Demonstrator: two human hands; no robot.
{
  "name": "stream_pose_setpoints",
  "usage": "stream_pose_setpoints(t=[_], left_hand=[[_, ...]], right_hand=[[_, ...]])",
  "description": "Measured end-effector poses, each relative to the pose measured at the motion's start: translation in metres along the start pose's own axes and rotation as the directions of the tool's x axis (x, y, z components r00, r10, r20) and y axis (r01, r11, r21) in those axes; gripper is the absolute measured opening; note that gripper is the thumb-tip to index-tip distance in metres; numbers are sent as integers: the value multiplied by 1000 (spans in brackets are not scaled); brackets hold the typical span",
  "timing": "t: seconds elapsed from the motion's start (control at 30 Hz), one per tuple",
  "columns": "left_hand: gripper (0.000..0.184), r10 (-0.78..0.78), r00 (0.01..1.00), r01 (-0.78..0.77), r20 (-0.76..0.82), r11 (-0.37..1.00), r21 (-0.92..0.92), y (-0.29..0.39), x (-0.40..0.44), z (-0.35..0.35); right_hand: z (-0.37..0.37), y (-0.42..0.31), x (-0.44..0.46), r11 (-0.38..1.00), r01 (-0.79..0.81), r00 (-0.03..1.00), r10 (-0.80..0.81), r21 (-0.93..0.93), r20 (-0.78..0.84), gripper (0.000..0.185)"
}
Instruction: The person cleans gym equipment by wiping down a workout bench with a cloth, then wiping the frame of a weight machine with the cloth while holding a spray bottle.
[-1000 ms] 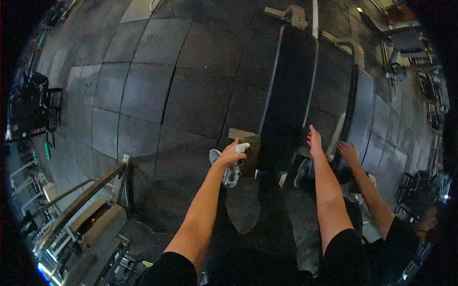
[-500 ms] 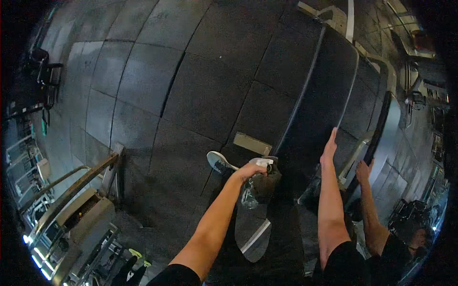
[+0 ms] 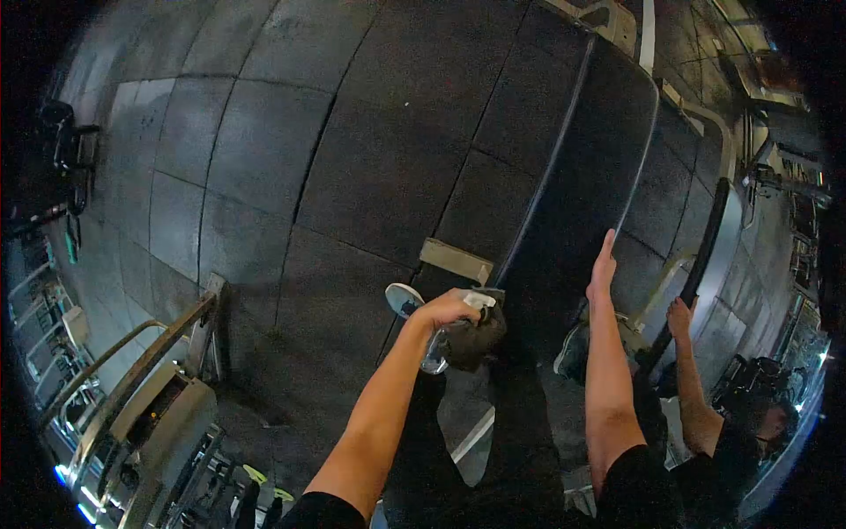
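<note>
My left hand (image 3: 451,309) is closed around the neck of a clear bottle with a white top (image 3: 435,353), which looks like a spray bottle. A crumpled grey-brown cloth (image 3: 478,339) hangs beside it, close to my fingers; whether my hand also grips it I cannot tell. Below and left of it, a shoe (image 3: 402,300) rests on the floor. My right hand (image 3: 602,269) is stretched out flat, fingers together, over the near right edge of a long black padded bench (image 3: 586,150). Whether its palm touches the pad is hidden.
At right, another person's hand (image 3: 680,316) is at the edge of a second dark pad (image 3: 709,242). A metal-framed machine (image 3: 163,406) stands lower left. The bench's beige foot (image 3: 456,260) lies on dark tiled flooring (image 3: 388,159). Someone's yellow-green shoes (image 3: 256,474) show lower left.
My left hand has moved slightly left with the bottle and cloth, and the bottle has swung left. My right hand stays extended by the bench edge. The view has shifted slightly.
</note>
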State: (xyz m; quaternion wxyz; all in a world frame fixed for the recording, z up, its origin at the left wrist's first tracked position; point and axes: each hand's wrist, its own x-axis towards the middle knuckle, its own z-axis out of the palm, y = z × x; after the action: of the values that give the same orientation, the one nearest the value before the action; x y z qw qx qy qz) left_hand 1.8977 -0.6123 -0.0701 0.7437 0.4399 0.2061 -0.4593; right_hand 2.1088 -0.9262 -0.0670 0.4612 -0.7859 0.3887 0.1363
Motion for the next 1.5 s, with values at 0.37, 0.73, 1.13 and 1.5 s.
stream_pose_setpoints(t=[0.37,0.73,1.13,1.5], left_hand=[[67,44,976,-111,-212,942,-317,-9,-81,30],[86,-118,830,-97,-545,932,-350,-104,-303,41],[84,-175,753,-266,-634,801,-537,-184,-314,104],[76,-243,754,-207,-611,794,-571,-219,-332,118]], right_hand=[[-50,71,-73,983,-177,948,182,-43,262,111],[-43,116,-116,935,-291,945,314,-203,89,126],[-35,95,-141,913,-275,928,334,-300,166,139],[3,102,-154,985,-134,930,161,-104,329,133]])
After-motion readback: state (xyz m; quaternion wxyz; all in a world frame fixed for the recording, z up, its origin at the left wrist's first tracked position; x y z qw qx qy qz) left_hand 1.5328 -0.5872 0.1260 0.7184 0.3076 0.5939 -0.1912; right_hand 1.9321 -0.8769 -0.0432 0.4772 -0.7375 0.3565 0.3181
